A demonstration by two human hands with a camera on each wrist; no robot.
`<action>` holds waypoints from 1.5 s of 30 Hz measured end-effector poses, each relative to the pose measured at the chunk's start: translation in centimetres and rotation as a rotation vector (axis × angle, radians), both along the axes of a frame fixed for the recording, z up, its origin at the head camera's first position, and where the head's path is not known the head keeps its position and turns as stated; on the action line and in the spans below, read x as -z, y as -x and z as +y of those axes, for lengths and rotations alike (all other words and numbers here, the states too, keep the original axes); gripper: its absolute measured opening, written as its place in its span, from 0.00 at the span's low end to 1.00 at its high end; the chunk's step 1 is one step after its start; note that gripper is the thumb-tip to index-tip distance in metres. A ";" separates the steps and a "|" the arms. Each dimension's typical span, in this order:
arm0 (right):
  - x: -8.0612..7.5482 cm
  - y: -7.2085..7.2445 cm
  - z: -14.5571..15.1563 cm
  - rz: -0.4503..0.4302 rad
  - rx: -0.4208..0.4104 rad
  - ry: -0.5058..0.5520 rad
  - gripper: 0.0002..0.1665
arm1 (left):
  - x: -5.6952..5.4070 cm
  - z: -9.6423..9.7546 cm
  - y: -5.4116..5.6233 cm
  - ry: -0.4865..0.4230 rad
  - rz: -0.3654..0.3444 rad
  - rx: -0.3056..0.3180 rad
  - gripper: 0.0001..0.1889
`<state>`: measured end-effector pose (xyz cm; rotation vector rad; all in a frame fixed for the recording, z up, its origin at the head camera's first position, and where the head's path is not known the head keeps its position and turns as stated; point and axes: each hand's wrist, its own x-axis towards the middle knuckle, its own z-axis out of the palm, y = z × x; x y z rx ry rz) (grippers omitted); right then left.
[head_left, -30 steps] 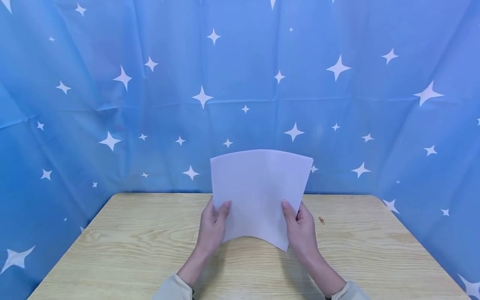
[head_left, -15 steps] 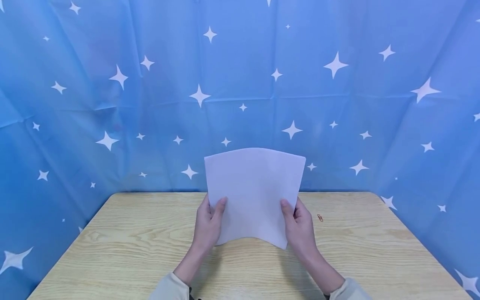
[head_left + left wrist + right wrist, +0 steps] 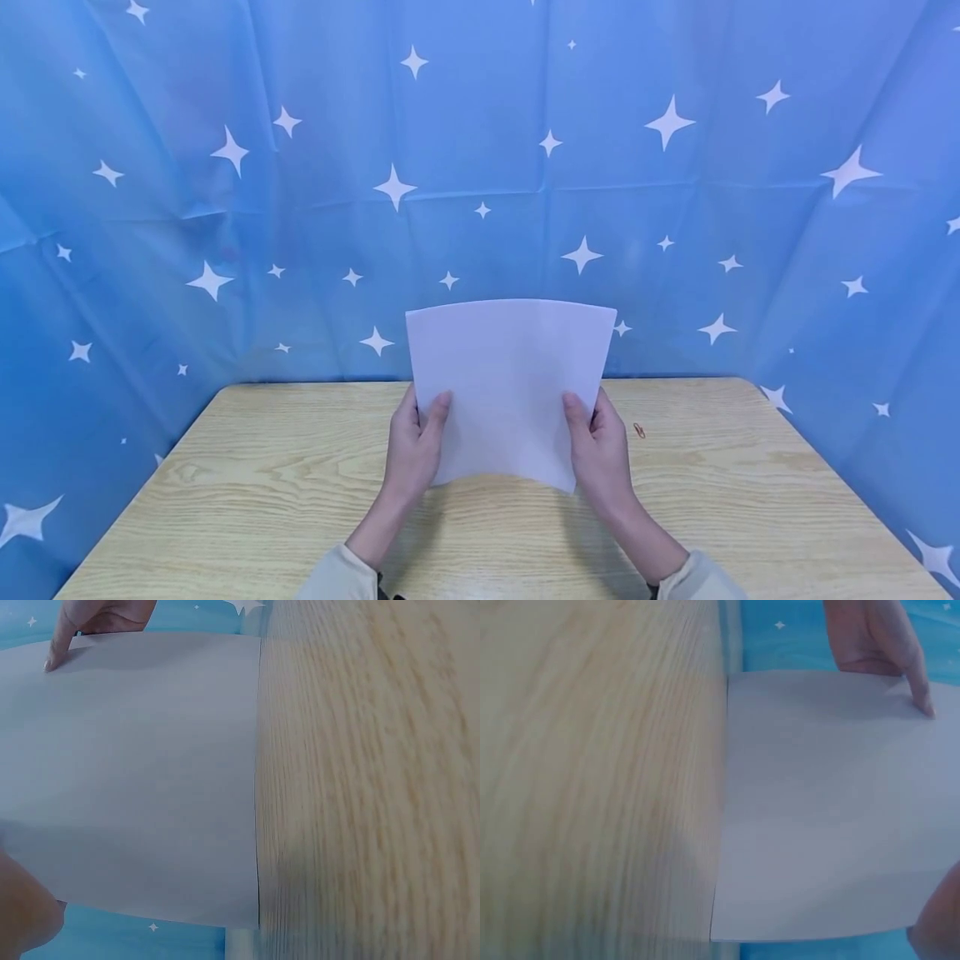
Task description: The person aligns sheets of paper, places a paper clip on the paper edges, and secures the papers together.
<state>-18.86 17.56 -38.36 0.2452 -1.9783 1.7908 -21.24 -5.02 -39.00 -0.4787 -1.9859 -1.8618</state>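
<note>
Blank white paper, perhaps more than one sheet, is held up over the table, its top edge bowed and its lower edge close to the wood. My left hand grips the left side, thumb on the near face and fingers behind. On the opposite side my right hand pinches the paper the same way. Both wrist views show the paper with its bottom edge beside the tabletop. An orange paper clip lies on the table just right of my right hand, touched by neither hand.
The light wood-grain table has rounded far corners. A blue curtain with white stars hangs behind it and along both sides.
Both hands keep their hold on the paper. Its top edge looks less bowed than half a second ago. The view has shifted slightly; the paper clip still lies in the same spot.
</note>
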 end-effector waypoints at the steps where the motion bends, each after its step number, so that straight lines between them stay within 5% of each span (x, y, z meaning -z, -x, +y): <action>1: 0.0 0.0 0.0 0.004 0.001 -0.005 0.19 | -0.1 0.0 0.0 -0.002 -0.004 0.000 0.12; 7: 0.0 -0.1 -0.1 0.021 0.001 -0.025 0.19 | -2.3 0.3 -1.7 0.006 -0.023 0.010 0.12; 14: 0.2 -0.1 -0.1 -0.019 0.002 -0.038 0.20 | -1.0 0.3 -0.9 -0.003 0.025 0.038 0.14; 21: 0.9 0.4 0.1 -0.032 -0.003 -0.065 0.21 | -2.7 0.3 -2.3 0.029 -0.030 0.011 0.12; 45: 0.6 0.3 0.1 -0.008 -0.011 -0.059 0.18 | -3.4 0.1 -2.3 0.002 -0.038 -0.013 0.12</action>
